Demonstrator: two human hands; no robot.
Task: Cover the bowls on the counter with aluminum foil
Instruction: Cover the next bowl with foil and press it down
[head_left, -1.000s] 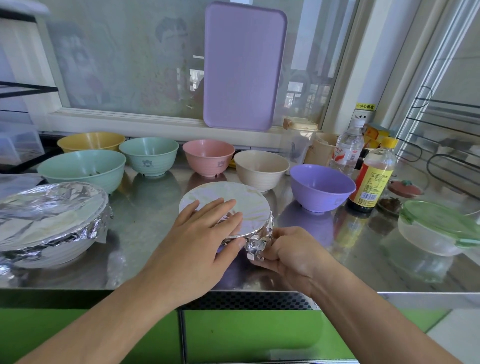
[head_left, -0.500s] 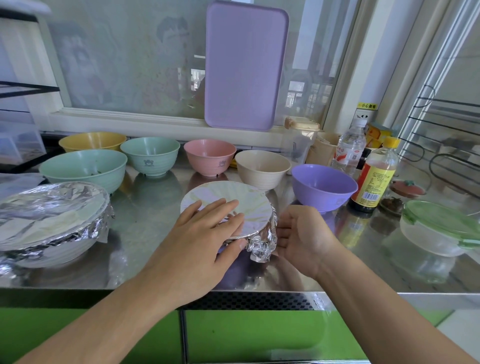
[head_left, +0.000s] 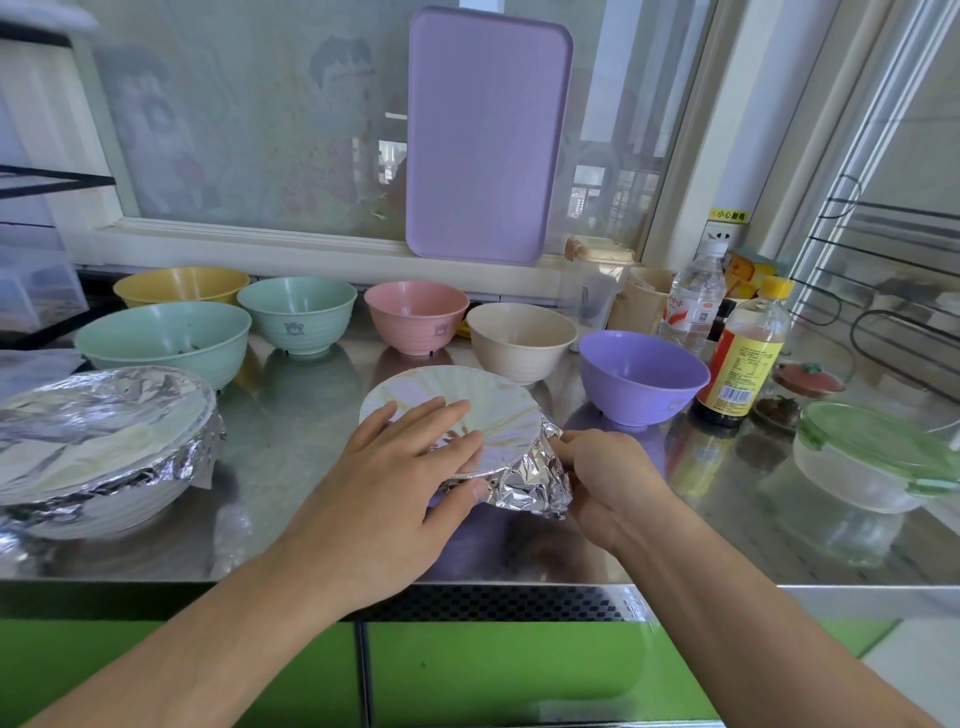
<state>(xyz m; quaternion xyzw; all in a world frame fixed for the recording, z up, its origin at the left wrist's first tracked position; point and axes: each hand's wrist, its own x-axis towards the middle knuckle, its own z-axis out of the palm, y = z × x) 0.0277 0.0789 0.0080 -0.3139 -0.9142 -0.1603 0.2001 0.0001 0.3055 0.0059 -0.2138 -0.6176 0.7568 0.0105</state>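
Left hand (head_left: 384, 483) lies flat on top of the foil (head_left: 467, 410) over the small bowl at the front centre of the bench (head_left: 291, 431): fingers straight and spread, thumb against the near rim. Right hand (head_left: 608, 483) is at the bowl's right side, fingertips pinching the crumpled foil skirt (head_left: 530, 483) just under the rim. The foil top is stretched smooth; the skirt hangs wrinkled on the near-right side. The bowl underneath is almost fully hidden.

Big foiled bowl (head_left: 98, 447) sits at the left edge of the bench, well apart from the hands, with wrinkled foil folded down over its rim.

Uncovered bowls, back row from the left: yellow bowl (head_left: 182, 286), large green bowl (head_left: 161, 343) in front of it, small green bowl (head_left: 298, 314), pink bowl (head_left: 415, 322), beige bowl (head_left: 522, 340). Purple bowl (head_left: 641, 376) is just right of the bowl being wrapped, not touching it.

Right side: sauce bottle (head_left: 743, 358) with yellow cap, water bottle (head_left: 693, 299) behind it, clear container with green lid (head_left: 872, 462) near the right edge. Purple board (head_left: 485, 135) leans upright against the window behind the pink and beige bowls.
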